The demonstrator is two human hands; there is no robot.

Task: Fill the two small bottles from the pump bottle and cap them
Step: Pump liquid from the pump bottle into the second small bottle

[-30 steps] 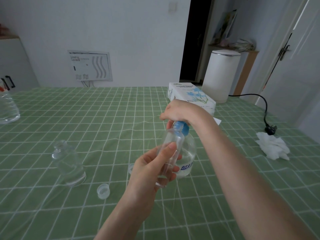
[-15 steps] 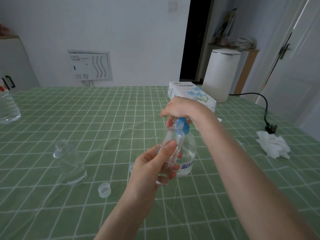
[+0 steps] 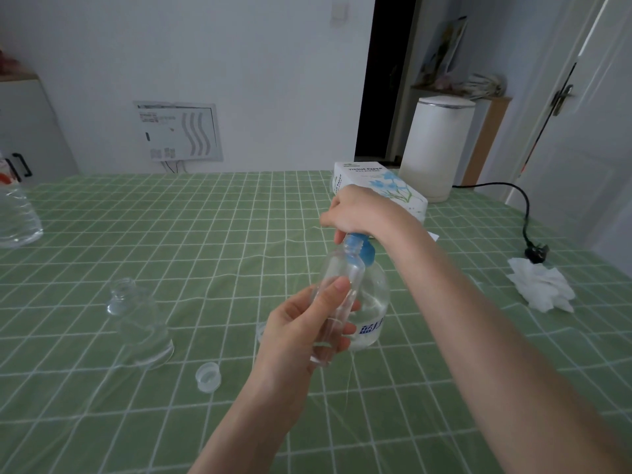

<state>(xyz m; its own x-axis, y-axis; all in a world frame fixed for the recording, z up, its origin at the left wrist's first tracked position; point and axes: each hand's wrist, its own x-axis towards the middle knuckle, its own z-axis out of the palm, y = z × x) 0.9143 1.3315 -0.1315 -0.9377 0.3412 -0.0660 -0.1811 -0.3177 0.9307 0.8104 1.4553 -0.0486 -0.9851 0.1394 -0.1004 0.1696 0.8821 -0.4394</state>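
My left hand (image 3: 301,333) grips a small clear bottle (image 3: 337,295), tilted, its open neck right under the blue pump head. The clear pump bottle (image 3: 374,302) with the blue pump (image 3: 364,249) stands on the table just behind it. My right hand (image 3: 359,213) covers the pump head from above, fingers curled round it. A second small clear bottle (image 3: 140,323) stands uncapped at the left. One clear cap (image 3: 208,376) lies on the cloth in front of it. Another cap (image 3: 261,331) peeks out behind my left hand.
The green checked tablecloth (image 3: 222,234) covers the table. A tissue box (image 3: 379,186) sits behind my right hand, a white bin (image 3: 437,148) beyond it. Crumpled tissue (image 3: 540,289) and a black plug with cord (image 3: 533,251) lie at the right. A large clear bottle (image 3: 17,217) stands far left.
Both hands and the bottles stay almost where they were. The view has shifted slightly; no clear movement of the pump head shows.
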